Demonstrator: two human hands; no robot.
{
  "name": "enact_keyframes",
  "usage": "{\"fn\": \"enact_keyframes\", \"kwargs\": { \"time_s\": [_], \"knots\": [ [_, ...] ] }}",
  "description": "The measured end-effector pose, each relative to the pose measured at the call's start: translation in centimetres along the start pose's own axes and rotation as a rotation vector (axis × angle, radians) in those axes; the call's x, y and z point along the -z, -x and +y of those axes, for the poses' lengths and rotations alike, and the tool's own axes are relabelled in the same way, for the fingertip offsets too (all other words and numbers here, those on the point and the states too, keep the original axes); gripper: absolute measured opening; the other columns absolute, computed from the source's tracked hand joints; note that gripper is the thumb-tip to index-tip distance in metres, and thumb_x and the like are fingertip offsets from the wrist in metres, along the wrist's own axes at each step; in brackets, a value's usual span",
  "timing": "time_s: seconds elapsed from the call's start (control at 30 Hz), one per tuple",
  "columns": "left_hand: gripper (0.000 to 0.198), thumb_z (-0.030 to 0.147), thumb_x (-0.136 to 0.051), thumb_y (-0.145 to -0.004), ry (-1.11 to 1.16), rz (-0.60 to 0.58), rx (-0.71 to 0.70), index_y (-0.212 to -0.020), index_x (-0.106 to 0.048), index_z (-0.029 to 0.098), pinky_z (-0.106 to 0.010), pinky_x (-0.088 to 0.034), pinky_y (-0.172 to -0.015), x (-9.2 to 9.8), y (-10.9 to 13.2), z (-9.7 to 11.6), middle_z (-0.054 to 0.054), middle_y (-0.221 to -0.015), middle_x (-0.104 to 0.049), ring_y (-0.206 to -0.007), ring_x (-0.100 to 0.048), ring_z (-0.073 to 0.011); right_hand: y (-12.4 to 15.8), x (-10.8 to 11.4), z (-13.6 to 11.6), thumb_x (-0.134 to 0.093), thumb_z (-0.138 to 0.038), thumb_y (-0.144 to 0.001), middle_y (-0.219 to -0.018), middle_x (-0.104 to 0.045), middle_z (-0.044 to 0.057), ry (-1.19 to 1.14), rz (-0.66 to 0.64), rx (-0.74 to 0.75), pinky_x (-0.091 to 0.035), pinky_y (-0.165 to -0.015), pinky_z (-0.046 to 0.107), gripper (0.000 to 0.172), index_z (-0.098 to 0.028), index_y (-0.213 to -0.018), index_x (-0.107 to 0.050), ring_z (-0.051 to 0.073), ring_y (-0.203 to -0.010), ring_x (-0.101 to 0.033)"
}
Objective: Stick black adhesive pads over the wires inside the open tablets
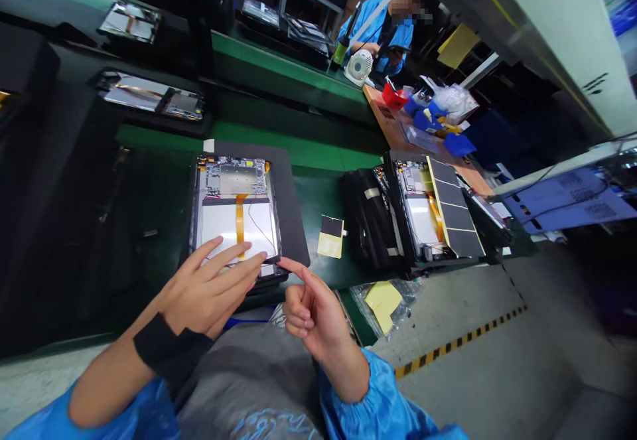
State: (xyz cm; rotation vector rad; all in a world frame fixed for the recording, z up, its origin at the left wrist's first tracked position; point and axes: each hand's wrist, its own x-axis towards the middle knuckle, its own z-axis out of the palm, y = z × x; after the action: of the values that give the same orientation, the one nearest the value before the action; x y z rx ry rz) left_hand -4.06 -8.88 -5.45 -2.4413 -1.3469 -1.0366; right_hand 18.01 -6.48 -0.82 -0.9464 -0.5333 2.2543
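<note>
An opened tablet [233, 211] with its back off lies on a dark mat [291, 208] on the green bench, showing a circuit board, silver battery and orange ribbon cable. My left hand [209, 287] rests flat with fingers stretched out on the tablet's near edge. My right hand [311, 310] is curled, its forefinger pointing at the tablet's near right corner, with nothing visible in it.
A small black-and-yellow sticker sheet [331, 235] lies right of the mat. Further right stands a stack of opened tablets [423, 218] under a sheet of black pads [455, 211]. A bag of yellow backing [383, 300] hangs below. Another person [381, 25] works at the far bench beside a white fan [359, 66].
</note>
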Motion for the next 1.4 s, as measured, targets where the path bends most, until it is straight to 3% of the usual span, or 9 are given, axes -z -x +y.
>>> {"fn": "enact_keyframes", "kwargs": {
  "time_s": [0.13, 0.43, 0.63, 0.77, 0.87, 1.0, 1.07, 1.2, 1.4],
  "knots": [
    [0.033, 0.013, -0.042, -0.105, 0.075, -0.036, -0.139, -0.11, -0.074, 0.019, -0.039, -0.027, -0.128, 0.4, -0.9, -1.0, -0.002, -0.116, -0.081, -0.117, -0.066, -0.0199, 0.0, -0.2, 0.3, -0.081, -0.054, -0.086, -0.044, -0.045, -0.013, 0.011, 0.041, 0.022, -0.018, -0.035, 0.015, 0.05, -0.022, -0.122, -0.07, 0.004, -0.038, -0.015],
    [0.039, 0.01, -0.038, -0.105, 0.083, -0.024, -0.244, -0.086, -0.072, 0.017, -0.041, -0.044, -0.107, 1.1, -4.4, -1.2, -0.003, -0.094, -0.079, -0.092, -0.063, -0.0219, 0.3, -0.7, 0.4, -0.081, -0.057, -0.085, -0.046, -0.053, -0.011, 0.061, 0.086, 0.073, -0.028, -0.034, 0.014, 0.056, -0.018, -0.123, -0.068, 0.004, -0.035, -0.024],
    [0.03, 0.021, -0.043, -0.107, 0.054, -0.133, -0.23, -0.118, -0.07, 0.013, -0.047, -0.046, -0.104, 1.0, -4.1, -1.8, -0.007, -0.105, -0.078, -0.101, -0.065, -0.0244, 0.3, -0.6, 0.3, -0.079, -0.057, -0.087, -0.048, -0.054, -0.011, 0.084, 0.079, 0.086, -0.032, -0.034, 0.015, 0.055, -0.018, -0.124, -0.068, 0.004, -0.034, -0.028],
    [0.029, 0.021, -0.046, -0.106, -0.006, -0.135, -0.218, -0.113, -0.073, 0.02, -0.05, -0.047, -0.105, 0.5, -3.8, -2.2, -0.005, -0.108, -0.078, -0.109, -0.066, -0.0257, 0.1, -0.3, 0.1, -0.077, -0.059, -0.088, -0.05, -0.056, -0.01, 0.145, 0.069, 0.085, -0.036, -0.034, 0.017, 0.056, -0.017, -0.125, -0.068, 0.005, -0.035, -0.033],
    [0.029, 0.02, -0.046, -0.104, -0.025, -0.128, -0.224, -0.111, -0.074, 0.023, -0.051, -0.048, -0.107, 0.4, -3.8, -2.4, -0.005, -0.11, -0.078, -0.115, -0.066, -0.0265, 0.3, 0.1, 0.3, -0.072, -0.063, -0.09, -0.053, -0.057, -0.008, 0.3, 0.087, 0.116, -0.039, -0.037, 0.019, 0.063, -0.016, -0.131, -0.067, 0.007, -0.037, -0.039],
    [0.028, 0.02, -0.048, -0.103, -0.035, -0.12, -0.234, -0.11, -0.075, 0.022, -0.05, -0.049, -0.107, 0.4, -4.0, -2.3, -0.006, -0.107, -0.078, -0.113, -0.067, -0.0262, 1.0, 0.4, 1.0, -0.062, -0.057, -0.1, -0.061, -0.055, -0.007, 0.66, 0.255, 0.437, -0.04, -0.047, 0.02, 0.066, -0.018, -0.153, -0.053, 0.01, -0.047, -0.045],
    [0.027, 0.02, -0.049, -0.103, -0.036, -0.111, -0.235, -0.11, -0.075, 0.021, -0.049, -0.05, -0.107, 0.4, -4.1, -2.2, -0.007, -0.105, -0.077, -0.112, -0.067, -0.0259, 1.3, 0.6, 1.2, -0.056, -0.05, -0.105, -0.063, -0.056, -0.006, 0.976, 0.219, 0.539, -0.041, -0.053, 0.022, 0.064, -0.019, -0.159, -0.047, 0.011, -0.052, -0.049],
    [0.027, 0.02, -0.05, -0.102, -0.046, -0.098, -0.21, -0.112, -0.075, 0.021, -0.048, -0.05, -0.107, 0.4, -3.5, -2.0, -0.008, -0.107, -0.076, -0.111, -0.066, -0.0257, 1.2, 0.7, 1.0, -0.052, -0.043, -0.107, -0.066, -0.069, 0.002, 1.612, 0.069, 0.507, -0.041, -0.056, 0.026, 0.065, -0.012, -0.163, -0.043, 0.018, -0.055, -0.059],
    [0.029, 0.019, -0.052, -0.102, 0.035, -0.107, -0.123, -0.122, -0.072, 0.025, -0.052, -0.046, -0.11, 0.4, -1.3, -2.6, -0.006, -0.119, -0.075, -0.123, -0.061, -0.0282, 1.0, 0.8, -0.2, -0.049, -0.046, -0.109, -0.071, -0.073, 0.005, 1.636, 0.172, 0.602, -0.046, -0.06, 0.026, 0.055, -0.01, -0.149, -0.062, 0.016, -0.057, -0.063]
  ]
}}
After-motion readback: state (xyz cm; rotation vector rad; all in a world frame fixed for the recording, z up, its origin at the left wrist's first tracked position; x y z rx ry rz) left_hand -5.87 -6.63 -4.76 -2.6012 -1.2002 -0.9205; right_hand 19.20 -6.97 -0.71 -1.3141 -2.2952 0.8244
